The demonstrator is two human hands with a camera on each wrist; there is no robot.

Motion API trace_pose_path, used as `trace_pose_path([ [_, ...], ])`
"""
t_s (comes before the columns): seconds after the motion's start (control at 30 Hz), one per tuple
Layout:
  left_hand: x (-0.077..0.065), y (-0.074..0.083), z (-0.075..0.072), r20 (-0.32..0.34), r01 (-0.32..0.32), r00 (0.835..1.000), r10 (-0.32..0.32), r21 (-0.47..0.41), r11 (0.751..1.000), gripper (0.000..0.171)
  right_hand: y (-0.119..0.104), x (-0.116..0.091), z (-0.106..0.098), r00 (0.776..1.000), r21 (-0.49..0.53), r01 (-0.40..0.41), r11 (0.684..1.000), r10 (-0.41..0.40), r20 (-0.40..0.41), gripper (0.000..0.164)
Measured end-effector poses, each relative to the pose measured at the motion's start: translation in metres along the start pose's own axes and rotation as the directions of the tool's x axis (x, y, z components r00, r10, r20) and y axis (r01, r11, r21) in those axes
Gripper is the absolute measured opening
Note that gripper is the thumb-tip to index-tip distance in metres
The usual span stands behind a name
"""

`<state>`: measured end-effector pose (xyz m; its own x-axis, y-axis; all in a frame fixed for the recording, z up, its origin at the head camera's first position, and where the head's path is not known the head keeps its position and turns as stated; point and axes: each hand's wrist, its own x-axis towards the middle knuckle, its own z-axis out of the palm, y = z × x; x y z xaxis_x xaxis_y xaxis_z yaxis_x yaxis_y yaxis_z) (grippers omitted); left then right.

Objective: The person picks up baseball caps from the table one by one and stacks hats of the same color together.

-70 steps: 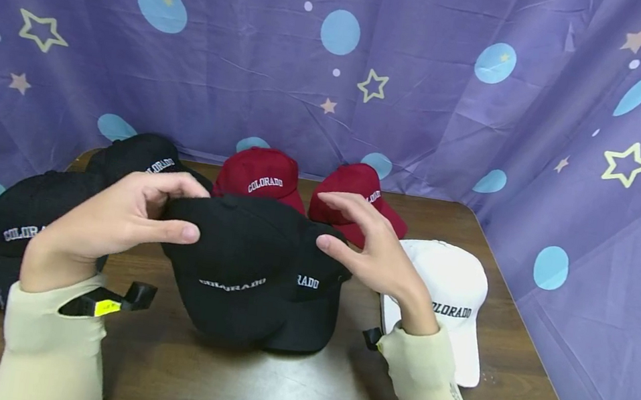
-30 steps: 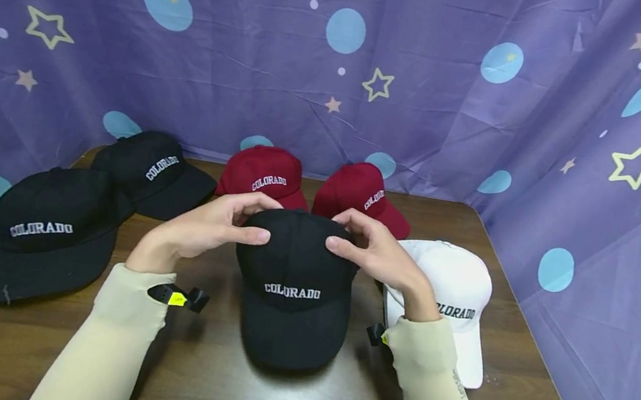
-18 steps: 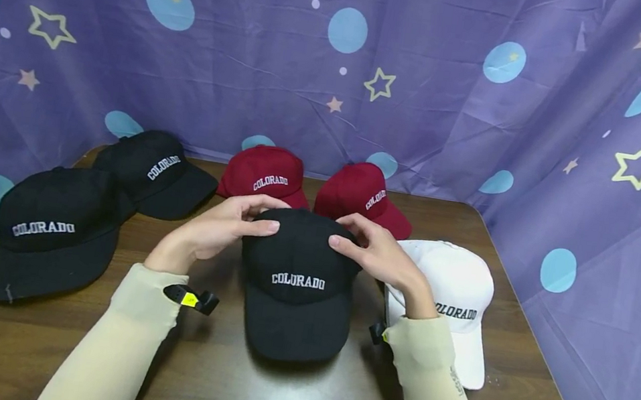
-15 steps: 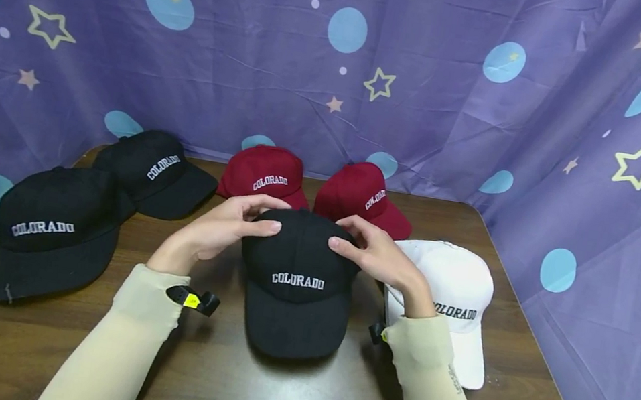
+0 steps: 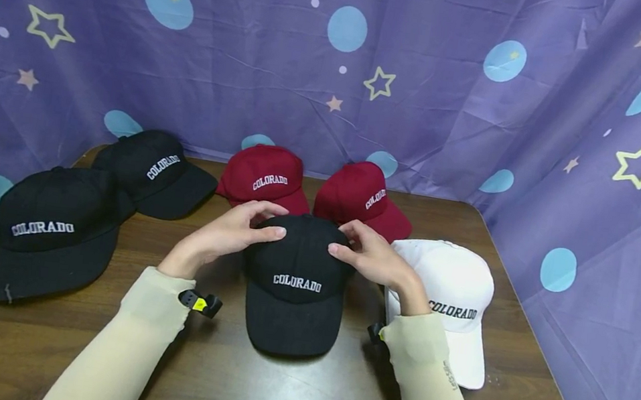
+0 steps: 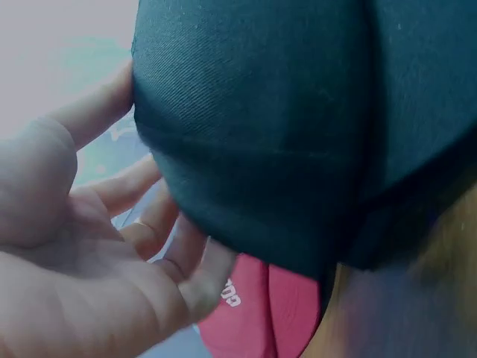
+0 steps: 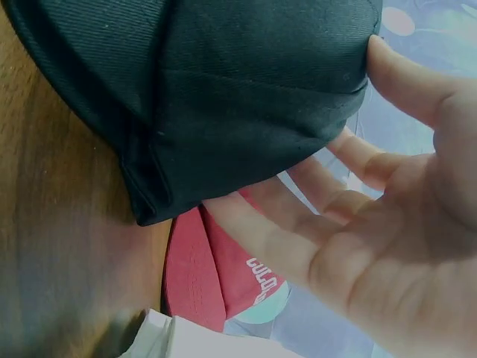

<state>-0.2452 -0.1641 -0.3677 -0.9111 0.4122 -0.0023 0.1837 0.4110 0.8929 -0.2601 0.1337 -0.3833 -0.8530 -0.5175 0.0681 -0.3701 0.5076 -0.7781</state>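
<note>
A black baseball cap point(image 5: 296, 284) with white COLORADO lettering stands between my two hands at the middle of the wooden table, its brim toward me. My left hand point(image 5: 231, 232) holds the left side of the crown, thumb on the front and fingers round the back. On the right side, my right hand point(image 5: 376, 258) holds it the same way. In the left wrist view, the thumb touches the crown of the cap point(image 6: 253, 112) and the fingers reach behind its edge. The right wrist view shows fingertips along the lower edge of the cap point(image 7: 253, 104).
Two black caps, one nearer point(image 5: 51, 235) and one farther back point(image 5: 154, 171), sit at the left. Behind the middle cap are two red caps, left point(image 5: 265, 176) and right point(image 5: 360, 198). A white cap point(image 5: 450, 298) stands close to my right wrist. A purple curtain point(image 5: 403, 123) encloses the table point(image 5: 199, 380).
My left hand has moved right, and the black cap has come to the middle with its lettering facing me. Most recently the hands and cap shifted only slightly, the left hand a little rightward.
</note>
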Motion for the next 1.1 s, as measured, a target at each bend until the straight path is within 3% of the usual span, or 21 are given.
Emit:
trace_pose_path([
  [0.17,-0.010,0.018,0.000,0.023,0.014,1.000,-0.016,0.075,0.997,0.058,-0.001,-0.001,0.001,0.999,0.028,-0.044,0.999,0.044,0.007,0.037],
  [0.47,0.005,-0.014,0.000,0.012,-0.021,1.000,0.020,0.145,0.989,0.065,0.001,-0.001,0.002,0.997,0.059,-0.071,0.996,0.070,0.008,0.040],
  [0.7,0.005,-0.014,0.002,-0.011,-0.068,0.997,0.072,0.206,0.976,0.064,0.002,0.001,0.002,0.998,0.040,-0.068,0.997,0.067,0.010,0.043],
  [1.1,0.006,-0.015,0.005,-0.020,-0.036,0.999,0.043,0.254,0.966,0.065,0.002,-0.001,0.002,0.997,0.034,-0.076,0.997,0.075,0.027,0.043],
])
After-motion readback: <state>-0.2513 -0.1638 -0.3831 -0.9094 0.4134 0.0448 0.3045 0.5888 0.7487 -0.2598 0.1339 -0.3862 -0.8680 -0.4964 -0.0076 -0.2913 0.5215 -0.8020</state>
